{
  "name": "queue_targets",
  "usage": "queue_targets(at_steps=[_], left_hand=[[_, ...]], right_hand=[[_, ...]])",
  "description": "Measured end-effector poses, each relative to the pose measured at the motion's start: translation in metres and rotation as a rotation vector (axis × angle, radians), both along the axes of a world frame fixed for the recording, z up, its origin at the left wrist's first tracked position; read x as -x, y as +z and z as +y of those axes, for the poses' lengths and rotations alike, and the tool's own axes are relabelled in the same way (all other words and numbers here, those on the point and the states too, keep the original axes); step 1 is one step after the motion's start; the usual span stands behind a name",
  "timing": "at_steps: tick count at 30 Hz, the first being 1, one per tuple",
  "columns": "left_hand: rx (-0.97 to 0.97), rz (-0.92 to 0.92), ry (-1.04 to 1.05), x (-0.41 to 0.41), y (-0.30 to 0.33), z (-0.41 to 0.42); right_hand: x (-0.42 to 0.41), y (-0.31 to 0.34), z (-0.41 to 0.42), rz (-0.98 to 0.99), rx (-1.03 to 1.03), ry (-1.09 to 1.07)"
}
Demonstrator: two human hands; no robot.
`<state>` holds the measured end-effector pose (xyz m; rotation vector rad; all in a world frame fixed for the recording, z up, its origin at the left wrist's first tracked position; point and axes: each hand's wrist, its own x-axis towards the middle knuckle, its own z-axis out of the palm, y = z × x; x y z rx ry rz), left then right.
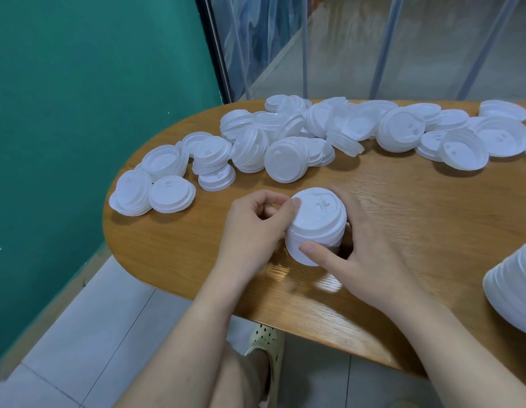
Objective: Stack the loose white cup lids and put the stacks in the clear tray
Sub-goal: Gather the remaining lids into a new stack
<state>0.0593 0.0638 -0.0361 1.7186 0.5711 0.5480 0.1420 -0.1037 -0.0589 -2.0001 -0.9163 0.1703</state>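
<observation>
The left hand (pixel 253 228) and right hand (pixel 364 254) grip a short stack of lids (pixel 316 225) from both sides on the counter (pixel 403 201), probably squaring it; loose lids (pixel 285 142) lie behind.

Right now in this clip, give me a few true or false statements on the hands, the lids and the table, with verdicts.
1. Both hands hold one stack of lids. True: the left hand and right hand grip its sides.
2. The held stack sits in a clear tray. False: it is over the wooden table; no tray is visible.
3. Loose lids lie scattered along the table's far side. True.
4. The wall at left is red. False: the wall is green.
</observation>
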Motion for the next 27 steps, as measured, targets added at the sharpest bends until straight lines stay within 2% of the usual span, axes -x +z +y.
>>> queue_targets(at_steps=[9, 13, 15, 20, 23, 27], left_hand=[[-0.057, 0.000, -0.044, 0.006, 0.000, 0.002], [-0.182, 0.026, -0.076, 0.017, 0.003, 0.008], [-0.293, 0.049, 0.025, 0.025, 0.002, 0.021], [-0.711, 0.163, 0.439, 0.047, -0.008, 0.076], [-0.732, 0.273, 0.564, 0.053, -0.021, 0.101], [-0.695, 0.386, 0.619, 0.052, -0.027, 0.118]], right_hand=[[0.003, 0.011, 0.001, 0.051, -0.066, 0.049], [0.006, 0.015, 0.004, 0.055, -0.065, 0.054], [0.008, 0.016, 0.006, 0.079, -0.061, 0.067], [0.012, 0.015, 0.015, 0.115, -0.078, 0.095], [0.014, 0.015, 0.022, 0.123, -0.088, 0.109], [0.017, 0.011, 0.032, 0.118, -0.097, 0.121]])
